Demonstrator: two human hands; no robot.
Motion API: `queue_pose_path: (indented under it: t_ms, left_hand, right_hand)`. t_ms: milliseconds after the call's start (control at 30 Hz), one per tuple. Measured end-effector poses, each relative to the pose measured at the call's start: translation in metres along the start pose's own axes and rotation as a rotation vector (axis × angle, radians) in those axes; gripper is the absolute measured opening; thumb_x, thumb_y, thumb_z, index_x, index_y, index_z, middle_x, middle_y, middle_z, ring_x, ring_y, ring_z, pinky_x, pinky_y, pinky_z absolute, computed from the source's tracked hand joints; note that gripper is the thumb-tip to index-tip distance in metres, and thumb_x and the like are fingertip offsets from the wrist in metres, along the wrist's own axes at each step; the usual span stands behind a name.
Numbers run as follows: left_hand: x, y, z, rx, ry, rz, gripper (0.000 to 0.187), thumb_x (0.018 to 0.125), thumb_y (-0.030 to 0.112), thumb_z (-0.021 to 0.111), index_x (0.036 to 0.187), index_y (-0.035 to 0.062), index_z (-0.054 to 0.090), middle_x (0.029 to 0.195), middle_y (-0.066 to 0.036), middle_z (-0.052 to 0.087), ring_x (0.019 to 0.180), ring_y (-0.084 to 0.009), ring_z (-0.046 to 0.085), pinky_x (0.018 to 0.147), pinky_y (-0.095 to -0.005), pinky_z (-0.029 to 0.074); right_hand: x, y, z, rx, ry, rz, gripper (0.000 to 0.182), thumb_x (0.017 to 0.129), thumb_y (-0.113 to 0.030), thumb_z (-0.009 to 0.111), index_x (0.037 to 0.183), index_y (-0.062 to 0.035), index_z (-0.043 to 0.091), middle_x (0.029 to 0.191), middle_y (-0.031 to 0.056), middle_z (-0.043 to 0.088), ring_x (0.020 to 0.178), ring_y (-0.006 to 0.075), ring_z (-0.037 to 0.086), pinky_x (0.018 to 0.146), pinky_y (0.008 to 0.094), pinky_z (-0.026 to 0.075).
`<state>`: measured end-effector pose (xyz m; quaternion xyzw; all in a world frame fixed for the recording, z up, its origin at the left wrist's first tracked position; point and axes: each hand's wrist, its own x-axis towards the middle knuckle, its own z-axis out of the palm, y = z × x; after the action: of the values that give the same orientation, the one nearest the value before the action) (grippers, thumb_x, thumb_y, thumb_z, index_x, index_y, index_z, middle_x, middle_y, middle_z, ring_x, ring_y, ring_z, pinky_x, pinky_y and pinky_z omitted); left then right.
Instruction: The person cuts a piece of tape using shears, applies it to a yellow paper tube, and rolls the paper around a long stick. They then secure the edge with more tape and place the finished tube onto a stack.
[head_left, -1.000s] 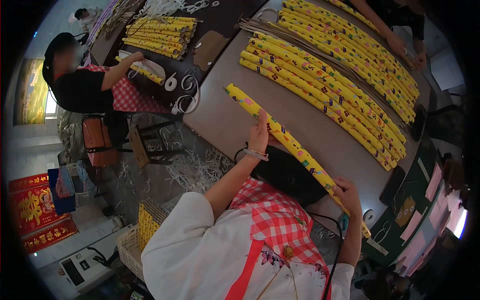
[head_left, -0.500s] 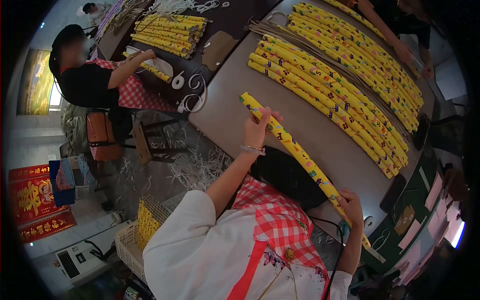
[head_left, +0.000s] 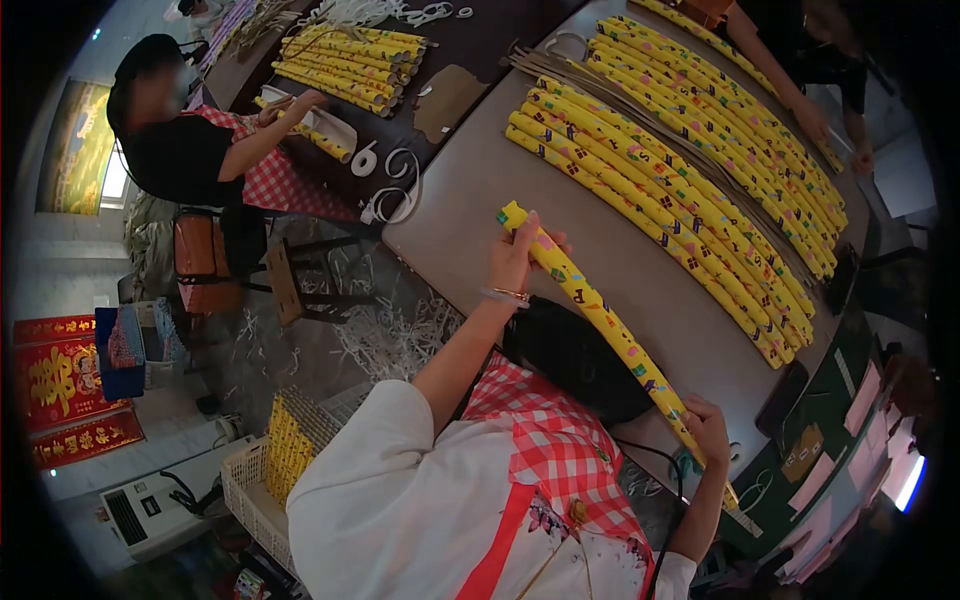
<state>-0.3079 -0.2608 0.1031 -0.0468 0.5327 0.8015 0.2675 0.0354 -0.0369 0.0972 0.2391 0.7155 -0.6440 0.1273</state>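
A long yellow patterned paper tube (head_left: pixel 608 312) slants across my front, over the near edge of the table (head_left: pixel 450 220). My left hand (head_left: pixel 514 258) is closed around it near the upper end, which has a jagged edge. Farther down the tube, my right hand (head_left: pixel 706 432) grips it with bent fingers; the lower end sticks out below that hand. Rows of similar yellow tubes (head_left: pixel 650 200) lie on the table beyond my hands. Strips of brown paper (head_left: pixel 690 150) lie between the rows.
A co-worker (head_left: pixel 185 150) at the dark table on the left handles another yellow tube, beside white tape rolls (head_left: pixel 364 160) and a bundle of tubes (head_left: pixel 350 65). Another person's arm (head_left: pixel 790 90) reaches in at top right. A green cutting mat (head_left: pixel 800 400) lies at right; paper scraps (head_left: pixel 390 335) litter the floor.
The tube's upper end has shifted slightly right and down, and my left hand now sits closer to that end. Both hands still hold the tube. The whole view has shifted a little.
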Motion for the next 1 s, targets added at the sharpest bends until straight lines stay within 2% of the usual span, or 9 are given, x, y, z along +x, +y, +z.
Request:
queue_pose_path:
  t_ms: [267, 467, 600, 667, 767, 833, 867, 900, 1000]
  left_hand:
    - [-0.002, 0.011, -0.01, 0.131, -0.039, -0.137, 0.082, 0.082, 0.075, 0.022, 0.089, 0.0007, 0.057, 0.082, -0.019, 0.066, 0.076, -0.0305, 0.067, 0.072, -0.0404, 0.054]
    - [-0.011, 0.003, -0.004, -0.239, -0.292, -0.036, 0.086, 0.082, 0.074, 0.022, 0.124, 0.0036, 0.047, 0.108, -0.017, 0.061, 0.102, -0.0327, 0.06, 0.096, -0.0432, 0.041]
    - [-0.044, -0.033, 0.056, -0.217, -0.3, -0.07, 0.073, 0.087, 0.065, 0.032, 0.132, 0.0084, 0.039, 0.114, -0.014, 0.057, 0.107, -0.0339, 0.056, 0.097, -0.0434, 0.04]
    - [-0.057, -0.029, 0.094, -0.258, -0.577, 0.083, 0.06, 0.091, 0.053, 0.04, 0.13, 0.008, 0.039, 0.11, -0.013, 0.058, 0.107, -0.0343, 0.056, 0.096, -0.0454, 0.04]
    - [-0.055, 0.056, 0.154, -0.315, -0.56, 0.22, 0.035, 0.094, 0.042, 0.043, 0.102, 0.0083, 0.047, 0.08, -0.006, 0.053, 0.07, -0.0242, 0.059, 0.077, -0.0412, 0.049]
    - [-0.056, 0.127, 0.181, -0.305, -0.602, 0.383, 0.033, 0.095, 0.036, 0.045, 0.078, 0.0077, 0.042, 0.066, -0.003, 0.045, 0.052, -0.0151, 0.051, 0.057, -0.0349, 0.05]
    - [-0.051, 0.161, 0.189, -0.334, -0.712, 0.49, 0.033, 0.094, 0.038, 0.045, 0.079, 0.0085, 0.043, 0.065, -0.003, 0.046, 0.047, -0.0147, 0.049, 0.049, -0.0317, 0.046]
    - [-0.046, 0.194, 0.193, -0.238, -0.854, 0.64, 0.03, 0.093, 0.043, 0.046, 0.097, 0.0128, 0.047, 0.071, 0.002, 0.046, 0.047, -0.0103, 0.046, 0.05, -0.0294, 0.044]
    - [-0.045, 0.264, 0.216, 0.011, -1.105, 0.702, 0.033, 0.091, 0.04, 0.05, 0.102, 0.0096, 0.048, 0.074, 0.001, 0.05, 0.046, -0.0093, 0.046, 0.045, -0.0274, 0.043]
  right_hand:
    - [-0.007, 0.02, -0.01, 0.139, -0.01, 0.104, 0.026, 0.079, -0.011, 0.058, 0.096, 0.0075, 0.062, 0.088, 0.0061, 0.056, 0.078, 0.0136, 0.053, 0.067, 0.0268, 0.042]
    - [-0.009, 0.003, -0.01, 0.247, 0.01, 0.16, 0.028, 0.081, -0.016, 0.058, 0.094, 0.0089, 0.062, 0.089, 0.006, 0.057, 0.078, 0.0115, 0.055, 0.067, 0.0248, 0.044]
    - [0.009, -0.036, -0.012, 0.016, 0.106, -0.059, 0.029, 0.082, -0.02, 0.059, 0.096, 0.0055, 0.063, 0.085, 0.0068, 0.057, 0.071, 0.0127, 0.055, 0.062, 0.0253, 0.043]
    - [0.02, -0.076, -0.008, -0.15, 0.229, -0.258, 0.028, 0.082, -0.02, 0.059, 0.098, 0.0027, 0.064, 0.085, 0.0083, 0.056, 0.07, 0.0151, 0.054, 0.06, 0.0265, 0.043]
    - [0.022, -0.163, 0.007, -0.152, 0.397, -0.266, 0.031, 0.081, -0.013, 0.06, 0.109, 0.0004, 0.061, 0.095, 0.0105, 0.057, 0.08, 0.021, 0.056, 0.068, 0.0294, 0.045]
    - [0.02, -0.195, 0.01, -0.29, 0.476, -0.616, 0.036, 0.083, -0.012, 0.061, 0.117, -0.0021, 0.057, 0.107, 0.0118, 0.056, 0.092, 0.0236, 0.058, 0.076, 0.031, 0.046]
    - [0.017, -0.204, 0.006, -0.394, 0.578, -0.701, 0.038, 0.083, -0.014, 0.062, 0.119, -0.0031, 0.056, 0.111, 0.0124, 0.055, 0.096, 0.0245, 0.058, 0.079, 0.0322, 0.046]
    - [0.014, -0.211, 0.002, -0.499, 0.678, -0.787, 0.04, 0.083, -0.016, 0.063, 0.121, -0.004, 0.055, 0.114, 0.013, 0.054, 0.1, 0.0254, 0.058, 0.083, 0.0333, 0.046]
    - [0.005, -0.209, -0.009, -0.391, 0.839, -0.801, 0.031, 0.088, -0.016, 0.059, 0.117, -0.0042, 0.059, 0.108, 0.0115, 0.058, 0.097, 0.021, 0.059, 0.079, 0.0313, 0.048]
